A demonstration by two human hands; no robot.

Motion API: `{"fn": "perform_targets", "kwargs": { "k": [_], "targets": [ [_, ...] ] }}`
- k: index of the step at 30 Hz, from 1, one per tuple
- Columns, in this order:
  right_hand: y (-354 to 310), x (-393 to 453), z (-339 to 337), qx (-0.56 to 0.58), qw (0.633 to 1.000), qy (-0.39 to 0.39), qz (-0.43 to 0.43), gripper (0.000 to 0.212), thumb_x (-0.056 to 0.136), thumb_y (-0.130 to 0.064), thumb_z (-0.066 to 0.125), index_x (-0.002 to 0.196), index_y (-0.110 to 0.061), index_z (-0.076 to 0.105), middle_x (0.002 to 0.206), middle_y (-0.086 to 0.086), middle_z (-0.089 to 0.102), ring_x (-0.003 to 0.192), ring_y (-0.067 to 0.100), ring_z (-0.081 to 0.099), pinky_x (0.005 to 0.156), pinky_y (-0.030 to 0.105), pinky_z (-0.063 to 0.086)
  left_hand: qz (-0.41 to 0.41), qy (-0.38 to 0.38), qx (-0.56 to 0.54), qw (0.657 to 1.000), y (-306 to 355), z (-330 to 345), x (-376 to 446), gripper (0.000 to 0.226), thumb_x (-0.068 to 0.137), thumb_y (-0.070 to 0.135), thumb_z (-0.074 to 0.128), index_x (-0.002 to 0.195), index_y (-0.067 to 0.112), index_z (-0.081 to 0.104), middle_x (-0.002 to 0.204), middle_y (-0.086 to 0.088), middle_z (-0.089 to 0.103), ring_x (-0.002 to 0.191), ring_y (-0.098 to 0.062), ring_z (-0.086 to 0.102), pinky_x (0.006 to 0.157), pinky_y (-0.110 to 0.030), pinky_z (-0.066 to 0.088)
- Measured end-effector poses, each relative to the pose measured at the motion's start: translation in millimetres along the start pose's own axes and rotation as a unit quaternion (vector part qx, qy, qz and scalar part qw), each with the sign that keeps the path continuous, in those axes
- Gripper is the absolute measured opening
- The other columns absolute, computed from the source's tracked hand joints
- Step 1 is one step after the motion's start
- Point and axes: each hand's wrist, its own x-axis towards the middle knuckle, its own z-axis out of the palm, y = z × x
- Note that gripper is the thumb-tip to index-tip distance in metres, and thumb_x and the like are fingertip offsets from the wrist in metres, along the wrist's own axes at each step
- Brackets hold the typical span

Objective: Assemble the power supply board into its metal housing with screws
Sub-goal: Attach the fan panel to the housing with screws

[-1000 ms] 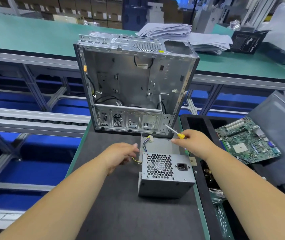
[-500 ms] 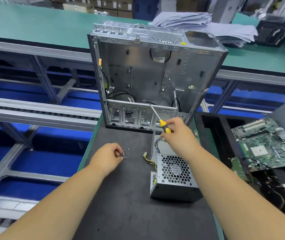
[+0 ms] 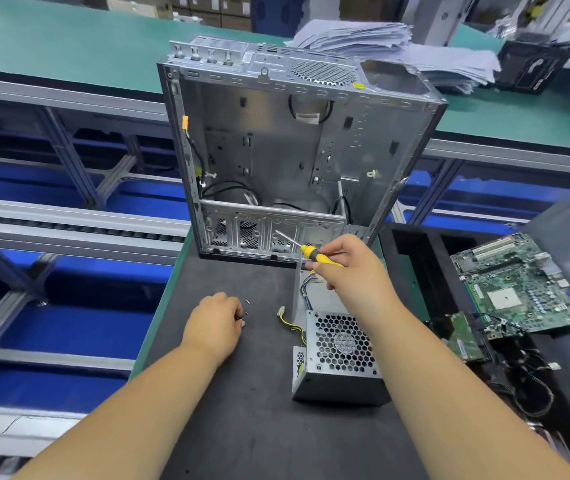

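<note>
Screws [image 3: 247, 306] lie on the dark surface [image 3: 235, 427], where the left hand [image 3: 216, 323] pinches one. The right hand [image 3: 352, 268] grips a screwdriver [image 3: 314, 252] above the power supply [image 3: 340, 358], near the open metal housing [image 3: 294, 150].

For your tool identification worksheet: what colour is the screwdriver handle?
Yellow with a black band, on the screwdriver gripped in the right hand; head view.
</note>
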Motion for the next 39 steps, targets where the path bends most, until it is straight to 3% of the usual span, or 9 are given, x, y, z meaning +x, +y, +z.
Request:
{"fn": "perform_targets", "kwargs": {
  "k": [6,12,18,22,25,29,33,39],
  "targets": [
    [-3.2,-17.4,-16.0,0.053,0.997,0.019,-0.047,0.004,0.084,-0.021,0.073,0.088,-0.023,0.073,0.076,-0.011,0.073,0.059,-0.004,0.059,0.052,0.011,0.045,0.032,0.010,0.015,0.999,0.6,6.8,0.3,0.010,0.093,0.021,0.053,0.097,0.022,0.062,0.104,0.002,0.053,0.100,-0.023,0.047,0.078,-0.031,0.041],
    [3.6,-29.5,-35.2,0.072,0.996,0.041,-0.033,0.009,0.090,-0.031,0.065,0.083,-0.031,0.071,0.077,-0.002,0.073,0.064,0.011,0.053,0.067,0.030,0.045,0.064,0.005,0.061,0.996,-2.6,10.1,-1.0,0.010,0.095,0.023,0.051,0.102,0.022,0.059,0.108,0.002,0.051,0.099,-0.022,0.047,0.081,-0.031,0.039],
    [11.2,-39.2,-46.7,0.056,0.997,0.049,-0.026,0.006,0.089,-0.033,0.065,0.085,-0.031,0.069,0.078,-0.004,0.073,0.061,0.005,0.054,0.066,0.030,0.047,0.034,-0.003,0.049,0.998,-2.3,8.3,1.2,0.010,0.097,0.026,0.051,0.100,0.023,0.060,0.109,0.002,0.051,0.101,-0.021,0.044,0.084,-0.028,0.038],
    [13.1,-41.6,-52.9,0.059,0.996,0.067,-0.016,0.009,0.088,-0.034,0.065,0.083,-0.027,0.063,0.078,-0.003,0.074,0.060,0.004,0.055,0.062,0.030,0.045,0.006,0.032,-0.095,0.995,11.0,-5.6,-2.2,0.012,0.094,0.018,0.057,0.085,0.026,0.057,0.097,0.003,0.056,0.093,-0.019,0.053,0.081,-0.032,0.046],
    [11.8,-45.1,-59.3,0.084,0.994,0.066,-0.028,0.011,0.087,-0.032,0.067,0.080,-0.024,0.064,0.076,0.001,0.074,0.057,0.005,0.053,0.056,0.023,0.042,-0.042,0.028,-0.289,0.956,30.8,-27.2,-7.6,0.017,0.094,0.013,0.058,0.082,0.025,0.057,0.085,0.004,0.067,0.077,-0.013,0.062,0.071,-0.028,0.048],
    [8.1,-51.7,-69.3,0.126,0.988,0.062,-0.067,0.015,0.088,-0.028,0.069,0.079,-0.016,0.065,0.073,0.006,0.072,0.057,0.008,0.055,0.054,0.017,0.045,-0.034,0.011,-0.531,0.846,66.4,-60.4,-19.2,0.014,0.094,0.004,0.057,0.087,0.015,0.061,0.080,0.000,0.072,0.068,-0.008,0.061,0.064,-0.021,0.049],
    [3.8,-58.6,-80.8,0.161,0.980,0.068,-0.095,0.014,0.088,-0.024,0.069,0.076,-0.015,0.066,0.069,0.008,0.071,0.057,0.008,0.058,0.053,0.016,0.045,-0.011,-0.013,-0.673,0.739,97.0,-83.4,-34.2,0.017,0.096,-0.003,0.051,0.093,0.011,0.061,0.076,0.003,0.069,0.066,-0.005,0.061,0.064,-0.015,0.052],
    [3.3,-67.6,-98.3,0.175,0.977,0.075,-0.094,0.019,0.090,-0.018,0.068,0.085,-0.001,0.062,0.077,0.011,0.072,0.060,0.007,0.063,0.054,0.016,0.047,-0.018,-0.049,-0.708,0.705,130.2,-90.6,-48.5,0.019,0.097,-0.002,0.050,0.094,0.010,0.065,0.076,0.002,0.069,0.068,-0.005,0.063,0.064,-0.015,0.053]
  ]
}}
